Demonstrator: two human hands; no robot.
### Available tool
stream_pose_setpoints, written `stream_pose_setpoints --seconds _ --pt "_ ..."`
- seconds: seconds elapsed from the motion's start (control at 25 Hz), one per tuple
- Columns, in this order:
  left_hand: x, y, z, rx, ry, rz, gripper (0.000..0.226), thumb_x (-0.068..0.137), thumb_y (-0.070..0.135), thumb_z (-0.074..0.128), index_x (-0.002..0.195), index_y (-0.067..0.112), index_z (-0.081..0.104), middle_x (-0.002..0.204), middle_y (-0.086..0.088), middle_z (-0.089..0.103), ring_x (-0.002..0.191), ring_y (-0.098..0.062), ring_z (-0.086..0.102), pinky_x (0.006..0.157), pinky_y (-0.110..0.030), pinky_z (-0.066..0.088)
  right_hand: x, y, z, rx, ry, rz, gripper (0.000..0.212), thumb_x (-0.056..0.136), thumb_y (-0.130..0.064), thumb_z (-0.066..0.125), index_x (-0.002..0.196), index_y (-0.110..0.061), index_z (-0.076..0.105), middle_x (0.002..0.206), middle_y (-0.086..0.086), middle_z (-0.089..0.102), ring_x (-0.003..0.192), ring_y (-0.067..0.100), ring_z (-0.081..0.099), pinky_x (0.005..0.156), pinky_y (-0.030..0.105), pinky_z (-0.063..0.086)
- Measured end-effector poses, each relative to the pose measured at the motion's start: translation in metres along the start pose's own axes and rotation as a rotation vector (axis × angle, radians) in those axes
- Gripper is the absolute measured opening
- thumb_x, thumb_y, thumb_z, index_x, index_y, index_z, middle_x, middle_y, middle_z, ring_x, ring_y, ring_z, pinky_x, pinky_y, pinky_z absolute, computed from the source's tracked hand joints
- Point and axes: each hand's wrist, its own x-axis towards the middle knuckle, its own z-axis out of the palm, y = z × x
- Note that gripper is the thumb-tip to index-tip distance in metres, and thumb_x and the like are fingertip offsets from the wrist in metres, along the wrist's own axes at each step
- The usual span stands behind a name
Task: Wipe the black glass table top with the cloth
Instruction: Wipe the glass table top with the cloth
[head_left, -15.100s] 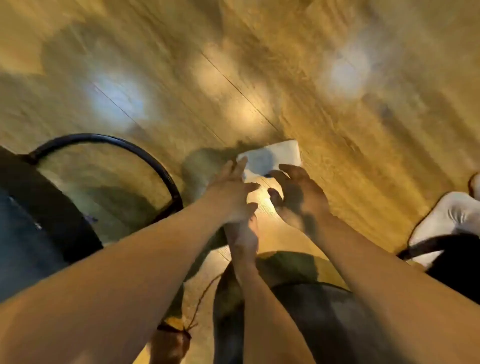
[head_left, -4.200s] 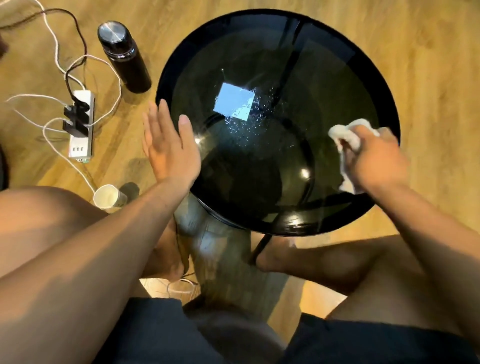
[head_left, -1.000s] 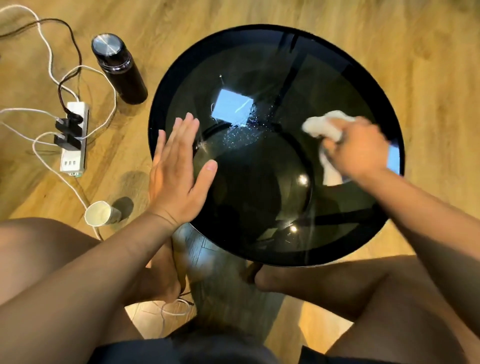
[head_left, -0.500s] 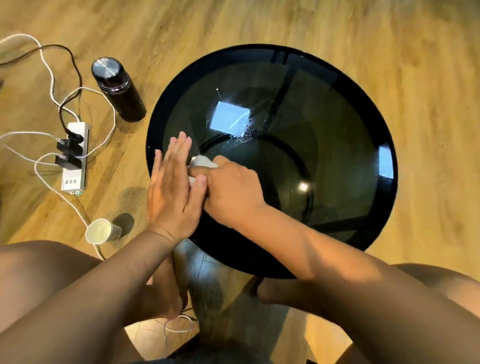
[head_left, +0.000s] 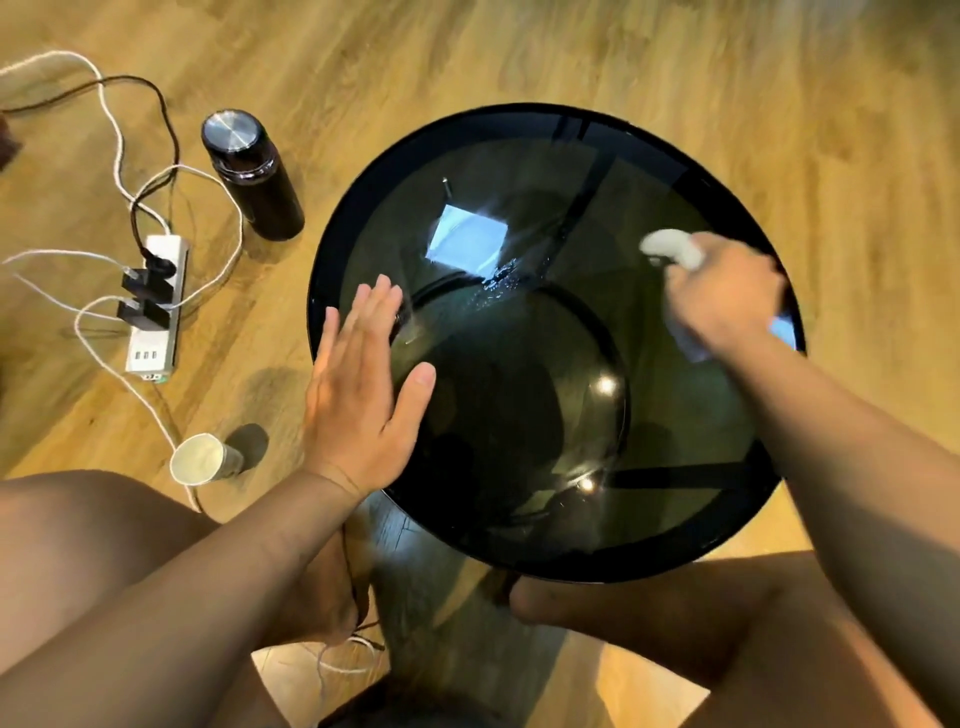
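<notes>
Your right hand (head_left: 724, 296) is gripping one cloth (head_left: 672, 248) on the one table (head_left: 519, 564); your left hand (head_left: 363, 395) is lying flat, fingers spread. One bottle (head_left: 254, 176) and one cup (head_left: 200, 460) are sitting nearby.

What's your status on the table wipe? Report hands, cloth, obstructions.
Left hand open, flat on table top near left rim. Right hand shut on cloth, right side of glass. Droplets mid-table unwiped. Nothing else on the glass.

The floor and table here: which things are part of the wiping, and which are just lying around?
Part of the job: black glass table top, cloth, right hand gripping it, left hand flat at the rim.

Lying about: black bottle, power strip, cables, paper cup.
</notes>
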Motion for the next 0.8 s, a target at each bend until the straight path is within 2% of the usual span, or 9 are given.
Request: stream_pose_setpoints --seconds 0.08,0.16,0.24,0.32,0.48,0.56,0.6,0.68,0.8 --pt "-0.001 -0.001 -0.001 -0.011 0.002 0.008 0.065 0.098 0.046 0.030 0.155 0.017 0.016 0.164 -0.008 0.023 0.154 -0.017 0.012 0.125 -0.048 0.005 -0.051 -0.082 0.012 0.080 -0.016 -0.211 0.030 0.083 -0.036 0.051 0.108 -0.031 0.066 0.100 0.005 0.067 0.088 0.034 0.064 0.070 0.034 0.045" --pt "-0.004 0.000 -0.002 -0.069 0.014 0.040 0.068 0.097 0.047 0.028 0.154 0.011 0.018 0.164 -0.012 0.021 0.154 -0.020 0.011 0.124 -0.050 0.004 -0.112 -0.152 0.014 0.134 -0.139 -0.549 0.022 0.083 -0.036 0.057 0.103 -0.034 0.066 0.088 0.001 0.054 0.071 0.027 0.057 0.061 0.030 0.037" --pt "-0.004 0.000 -0.003 -0.097 0.019 0.062 0.070 0.095 0.044 0.030 0.153 0.006 0.020 0.163 -0.015 0.021 0.154 -0.023 0.012 0.124 -0.052 0.004 -0.136 -0.165 0.012 0.170 -0.248 -0.741 0.022 0.085 -0.040 0.058 0.106 -0.035 0.063 0.084 0.000 0.044 0.069 0.023 0.053 0.058 0.031 0.034" --pt "-0.003 0.000 -0.002 -0.039 0.002 0.055 0.072 0.094 0.044 0.038 0.153 0.009 0.018 0.163 -0.016 0.021 0.153 -0.024 0.013 0.125 -0.046 0.001 -0.117 -0.119 0.011 0.211 -0.224 -0.661 0.026 0.082 -0.041 0.056 0.107 -0.039 0.062 0.086 -0.001 0.048 0.076 0.024 0.056 0.060 0.032 0.038" --pt "-0.003 0.003 -0.002 0.006 -0.005 0.026 0.071 0.093 0.045 0.041 0.153 0.014 0.018 0.163 -0.012 0.021 0.153 -0.021 0.012 0.125 -0.042 0.000 -0.026 0.034 0.001 -0.018 -0.056 -0.193 0.032 0.085 -0.037 0.054 0.115 -0.028 0.062 0.101 0.013 0.065 0.089 0.037 0.064 0.068 0.035 0.047" --pt "-0.003 0.002 -0.002 0.020 -0.003 0.025 0.071 0.094 0.046 0.041 0.153 0.014 0.018 0.163 -0.011 0.022 0.153 -0.020 0.012 0.125 -0.043 0.001 0.011 0.076 -0.010 -0.086 -0.050 0.028 0.032 0.085 -0.031 0.049 0.113 -0.020 0.062 0.107 0.019 0.068 0.094 0.040 0.065 0.076 0.037 0.051" --pt "-0.003 0.002 -0.002 0.023 0.004 0.024 0.070 0.095 0.046 0.040 0.153 0.014 0.018 0.163 -0.010 0.023 0.153 -0.020 0.013 0.125 -0.042 0.001 0.026 0.076 -0.010 -0.073 -0.037 0.083 0.035 0.083 -0.030 0.046 0.112 -0.019 0.062 0.109 0.019 0.068 0.097 0.040 0.065 0.080 0.037 0.050" --pt "-0.002 0.000 -0.001 0.013 0.020 0.027 0.069 0.096 0.047 0.038 0.153 0.014 0.019 0.163 -0.010 0.023 0.153 -0.020 0.013 0.125 -0.042 0.002 0.039 0.037 -0.004 -0.037 -0.001 0.064 0.040 0.080 -0.029 0.042 0.112 -0.019 0.064 0.111 0.017 0.069 0.101 0.039 0.064 0.085 0.038 0.051" --pt "-0.002 -0.002 0.002 -0.003 0.046 0.035 0.067 0.098 0.051 0.032 0.153 0.015 0.018 0.163 -0.010 0.023 0.154 -0.019 0.013 0.125 -0.044 0.002 0.003 -0.088 0.014 0.086 0.083 -0.204 0.029 0.080 -0.029 0.047 0.099 -0.027 0.069 0.101 0.009 0.071 0.091 0.036 0.066 0.073 0.035 0.048"
